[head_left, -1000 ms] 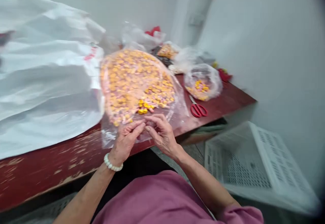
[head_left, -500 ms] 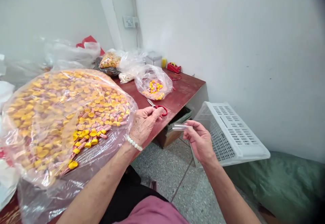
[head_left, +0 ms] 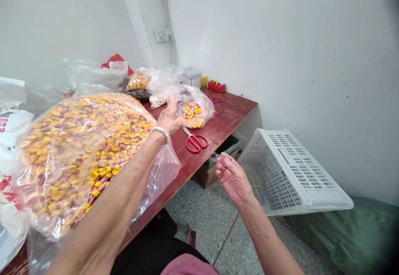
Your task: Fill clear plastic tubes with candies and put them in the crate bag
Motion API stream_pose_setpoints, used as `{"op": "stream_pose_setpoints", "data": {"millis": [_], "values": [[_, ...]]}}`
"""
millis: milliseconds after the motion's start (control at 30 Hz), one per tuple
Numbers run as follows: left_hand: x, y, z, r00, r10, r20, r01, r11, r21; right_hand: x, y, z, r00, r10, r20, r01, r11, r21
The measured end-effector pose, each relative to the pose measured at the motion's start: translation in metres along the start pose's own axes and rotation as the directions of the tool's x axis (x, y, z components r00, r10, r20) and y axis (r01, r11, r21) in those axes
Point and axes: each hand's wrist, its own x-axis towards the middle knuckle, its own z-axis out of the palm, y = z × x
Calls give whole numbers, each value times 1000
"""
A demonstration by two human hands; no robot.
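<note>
My left hand [head_left: 170,119] is stretched over the table with its fingers apart and nothing in them. It is at the left edge of a small clear plastic bag [head_left: 204,104] with yellow and pink-striped pieces inside. My right hand [head_left: 233,177] pinches a small clear plastic piece [head_left: 215,157] in front of the table edge; whether it is a tube or a flat sleeve I cannot tell. Red-handled scissors [head_left: 195,142] lie on the table between the hands. A large clear bag [head_left: 71,142] full of yellow-capped, striped pieces spreads below my left forearm.
On the dark red table [head_left: 230,110] stand a red tape dispenser [head_left: 216,86], a clear box [head_left: 191,78] and a filled bag [head_left: 139,81]. A white perforated crate [head_left: 296,171] tilts at the right over a green sack [head_left: 358,233]. A lined bin [head_left: 230,145] stands below the table edge.
My left hand has moved away from the scissors, forward and left toward the small bag, and its fingers have spread. My right hand still holds the clear piece, slightly lower and further left.
</note>
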Motion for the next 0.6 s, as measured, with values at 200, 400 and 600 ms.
{"op": "stream_pose_setpoints", "data": {"millis": [200, 400, 600], "values": [[-118, -10, 4, 863, -95, 496, 376, 777, -506, -15, 30, 24, 970, 226, 88, -233, 969, 83], [-213, -13, -13, 875, -373, 308, 481, 606, -634, -54, 97, 59, 842, 434, 320, -375, 898, -232], [-284, -40, -107, 703, -632, -327, 334, 699, -632, -52, 171, 123, 614, 183, 767, 545, 605, -581]]}}
